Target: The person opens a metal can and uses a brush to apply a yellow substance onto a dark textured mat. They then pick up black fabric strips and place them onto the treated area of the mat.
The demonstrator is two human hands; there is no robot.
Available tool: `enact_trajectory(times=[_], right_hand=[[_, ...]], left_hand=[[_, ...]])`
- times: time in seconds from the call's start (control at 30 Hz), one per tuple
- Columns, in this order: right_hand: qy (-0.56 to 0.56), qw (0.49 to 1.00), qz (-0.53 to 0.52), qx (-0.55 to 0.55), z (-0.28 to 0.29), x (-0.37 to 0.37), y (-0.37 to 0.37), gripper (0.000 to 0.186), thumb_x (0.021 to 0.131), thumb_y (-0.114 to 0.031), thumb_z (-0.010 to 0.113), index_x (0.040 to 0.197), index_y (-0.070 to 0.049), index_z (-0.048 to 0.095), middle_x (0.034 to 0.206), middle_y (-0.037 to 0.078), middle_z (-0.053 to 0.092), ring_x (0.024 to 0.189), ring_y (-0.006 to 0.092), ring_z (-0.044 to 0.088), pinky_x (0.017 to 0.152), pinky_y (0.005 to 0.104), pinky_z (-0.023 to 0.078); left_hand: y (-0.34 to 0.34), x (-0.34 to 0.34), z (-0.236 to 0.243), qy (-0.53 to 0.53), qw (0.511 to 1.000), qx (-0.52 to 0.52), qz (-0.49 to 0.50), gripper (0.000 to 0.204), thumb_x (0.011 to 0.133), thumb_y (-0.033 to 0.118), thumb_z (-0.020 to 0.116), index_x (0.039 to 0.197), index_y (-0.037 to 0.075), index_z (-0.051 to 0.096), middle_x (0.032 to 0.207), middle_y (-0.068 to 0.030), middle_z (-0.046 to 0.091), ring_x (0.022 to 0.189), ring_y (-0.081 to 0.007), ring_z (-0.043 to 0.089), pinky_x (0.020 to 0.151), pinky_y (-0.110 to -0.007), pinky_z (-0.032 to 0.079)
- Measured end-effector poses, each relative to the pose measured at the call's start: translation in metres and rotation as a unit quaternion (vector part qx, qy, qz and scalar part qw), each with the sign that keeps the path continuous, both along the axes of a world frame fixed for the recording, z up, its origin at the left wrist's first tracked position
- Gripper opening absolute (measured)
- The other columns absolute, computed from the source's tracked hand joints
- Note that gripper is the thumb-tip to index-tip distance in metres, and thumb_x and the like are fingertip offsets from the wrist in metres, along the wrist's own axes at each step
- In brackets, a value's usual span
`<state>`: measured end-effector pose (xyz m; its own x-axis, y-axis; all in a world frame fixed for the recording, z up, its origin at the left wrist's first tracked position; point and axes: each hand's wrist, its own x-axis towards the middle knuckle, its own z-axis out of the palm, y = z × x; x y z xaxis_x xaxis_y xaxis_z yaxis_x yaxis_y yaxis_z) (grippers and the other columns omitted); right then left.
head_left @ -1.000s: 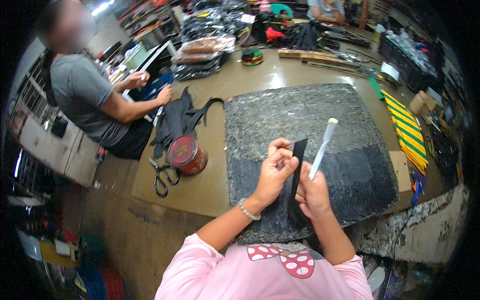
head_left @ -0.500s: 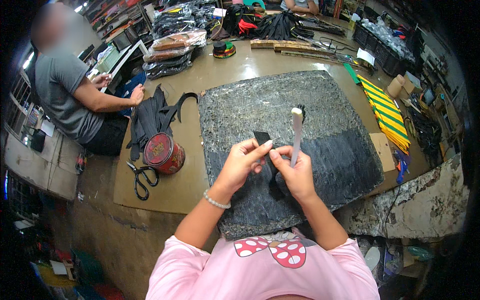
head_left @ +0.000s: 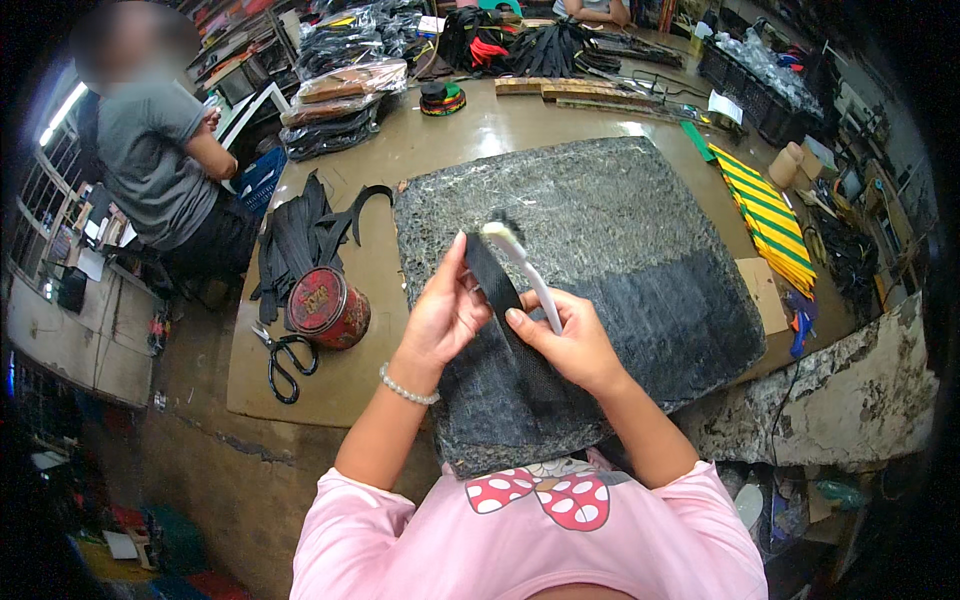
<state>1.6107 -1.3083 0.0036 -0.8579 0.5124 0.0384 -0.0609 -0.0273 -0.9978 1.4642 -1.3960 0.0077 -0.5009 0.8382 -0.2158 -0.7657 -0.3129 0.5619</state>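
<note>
A black webbing strap (head_left: pixel 495 285) runs between my hands above a dark, rough board (head_left: pixel 570 200). My left hand (head_left: pixel 435 318), with a beaded bracelet at its wrist, is closed on the strap's upper end between thumb and fingers. Lower down, my right hand (head_left: pixel 572 345) pinches the strap under its thumb. That same hand also grips a pale-handled brush (head_left: pixel 537 282), whose dark bristles point up and away from me. Part of the strap below my right hand blends into the board's dark surface.
Left of the board lie black strips (head_left: pixel 298 235), a red round tin (head_left: pixel 330 308) and black-handled scissors (head_left: pixel 285 362). Yellow-green striped material (head_left: pixel 765 225) and a blue glue gun (head_left: pixel 800 325) lie right. A person (head_left: pixel 155 160) stands at the far left.
My left hand has moved left and up, and more of the strap shows. The brush now leans left instead of standing upright. The person at left has drawn back from the table.
</note>
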Motion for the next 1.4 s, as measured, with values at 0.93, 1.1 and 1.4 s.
enact_trajectory(times=[0.93, 1.1, 1.4], right_hand=[[-0.075, 0.985, -0.046, 0.15, -0.086, -0.115, 0.034, 0.025, 0.075, -0.017, 0.079, 0.089, -0.001, 0.066, 0.078, 0.006, 0.068, 0.07, 0.0116, 0.063, 0.065, 0.0266, 0.05], [-0.145, 0.976, -0.056, 0.151, -0.109, -0.139, 0.033, 0.031, 0.069, -0.024, 0.083, 0.084, -0.004, 0.065, 0.07, 0.007, 0.066, 0.063, 0.0173, 0.064, 0.061, 0.0328, 0.051], [-0.22, 0.954, -0.036, 0.201, -0.097, -0.147, 0.033, 0.039, 0.066, -0.025, 0.084, 0.085, -0.003, 0.059, 0.07, 0.01, 0.066, 0.065, 0.0231, 0.065, 0.063, 0.0369, 0.051]], left_hand=[[0.06, -0.196, -0.076, 0.595, 0.629, -0.401, 0.3, 0.042, 0.082, 0.046, 0.068, 0.087, 0.005, 0.074, 0.075, -0.0107, 0.07, 0.067, -0.0205, 0.065, 0.066, -0.035, 0.05], [0.074, -0.206, -0.105, 0.643, 0.55, -0.472, 0.247, 0.028, 0.08, 0.044, 0.069, 0.08, 0.017, 0.076, 0.08, -0.0058, 0.069, 0.101, -0.0295, 0.053, 0.088, -0.049, 0.03], [0.073, -0.208, -0.111, 0.652, 0.537, -0.477, 0.244, 0.029, 0.079, 0.045, 0.07, 0.082, 0.017, 0.076, 0.102, -0.0069, 0.064, 0.104, -0.0282, 0.051, 0.09, -0.045, 0.029]])
